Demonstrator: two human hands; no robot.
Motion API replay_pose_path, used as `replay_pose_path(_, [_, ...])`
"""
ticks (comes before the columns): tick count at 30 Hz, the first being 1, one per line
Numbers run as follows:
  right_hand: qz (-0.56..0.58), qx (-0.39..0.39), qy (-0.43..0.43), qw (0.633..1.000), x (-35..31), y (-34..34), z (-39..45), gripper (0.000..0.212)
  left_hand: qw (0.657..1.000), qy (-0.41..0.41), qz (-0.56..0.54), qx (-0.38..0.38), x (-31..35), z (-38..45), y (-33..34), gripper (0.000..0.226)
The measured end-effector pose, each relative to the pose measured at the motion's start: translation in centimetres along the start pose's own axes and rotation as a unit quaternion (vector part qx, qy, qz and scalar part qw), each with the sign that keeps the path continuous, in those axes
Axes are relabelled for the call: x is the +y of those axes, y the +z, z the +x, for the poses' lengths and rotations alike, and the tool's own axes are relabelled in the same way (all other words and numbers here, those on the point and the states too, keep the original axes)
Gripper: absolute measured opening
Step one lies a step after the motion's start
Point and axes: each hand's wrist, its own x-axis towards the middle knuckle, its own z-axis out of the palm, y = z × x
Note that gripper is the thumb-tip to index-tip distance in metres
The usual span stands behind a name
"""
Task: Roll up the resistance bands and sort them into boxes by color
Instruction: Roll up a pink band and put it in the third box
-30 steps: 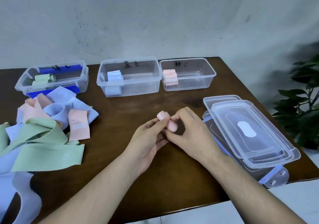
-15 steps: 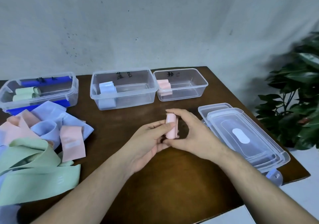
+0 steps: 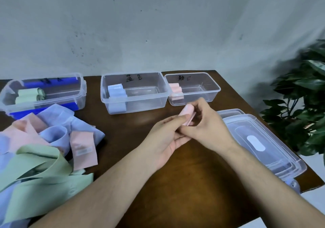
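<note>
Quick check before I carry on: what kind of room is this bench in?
Probably a plain indoor room set up as a sorting station, not a gym. A bare scuffed wall stands behind a dark wooden table, three clear labelled boxes sit in a row, and a potted plant stands on the right.

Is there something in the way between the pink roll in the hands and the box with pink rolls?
Nothing visible. The pink roll, held by both hands, sits just before the open pink box; only bare table lies between.
</note>
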Motion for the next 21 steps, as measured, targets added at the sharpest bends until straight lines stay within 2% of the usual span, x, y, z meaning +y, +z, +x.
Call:
replay_pose_path(6, [-0.027,0.024,0.017,0.999,1.1,0.1,2.1,0.039,0.999,0.013,-0.025,0.031,-0.1,1.8,0.4,0.033])
replay_pose_path(9, [-0.007,-0.011,0.032,0.999,2.1,-0.7,3.4,0.047,0.998,0.023,-0.002,0.05,0.4,3.3,1.0,0.034])
replay_pose_path(12, [0.032,-0.08,0.018,0.996,3.0,-2.6,4.6,0.066,0.997,0.038,0.023,0.066,1.0,4.4,1.4,0.03])
replay_pose_path(14, [0.064,-0.117,0.015,0.991,3.5,-4.4,5.5,0.056,0.994,0.059,0.069,0.062,1.7,5.0,1.7,0.029])
replay_pose_path(17, [0.125,-0.135,0.038,0.982,4.4,-6.4,7.4,0.022,0.976,0.083,0.191,0.057,2.8,5.9,2.0,0.034])
replay_pose_path(21, [0.151,-0.169,0.046,0.973,5.2,-7.8,10.1,0.014,0.956,0.115,0.261,0.069,3.5,7.1,2.4,0.034])
